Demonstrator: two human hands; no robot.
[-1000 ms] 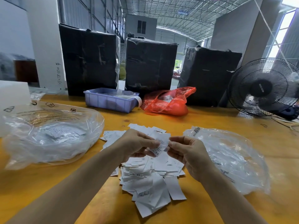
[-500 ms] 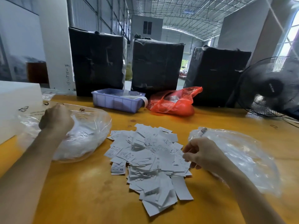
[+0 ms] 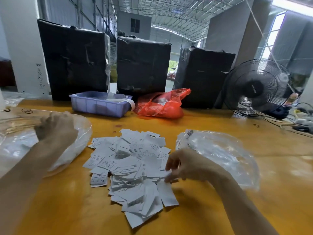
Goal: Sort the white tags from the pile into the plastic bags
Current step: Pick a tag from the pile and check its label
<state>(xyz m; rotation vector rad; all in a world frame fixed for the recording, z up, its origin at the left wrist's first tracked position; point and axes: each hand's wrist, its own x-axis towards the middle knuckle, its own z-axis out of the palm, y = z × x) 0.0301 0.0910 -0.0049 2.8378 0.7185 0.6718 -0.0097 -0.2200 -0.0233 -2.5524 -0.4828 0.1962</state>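
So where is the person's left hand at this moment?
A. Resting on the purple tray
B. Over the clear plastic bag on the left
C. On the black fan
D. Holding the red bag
B: the left hand is raised over the clear plastic bag on the left, while the right hand reaches into the pile of white tags.

The tag pile (image 3: 132,168) lies on the table (image 3: 220,209) between two plastic bags (left bag (image 3: 74,150), right bag (image 3: 223,155)).
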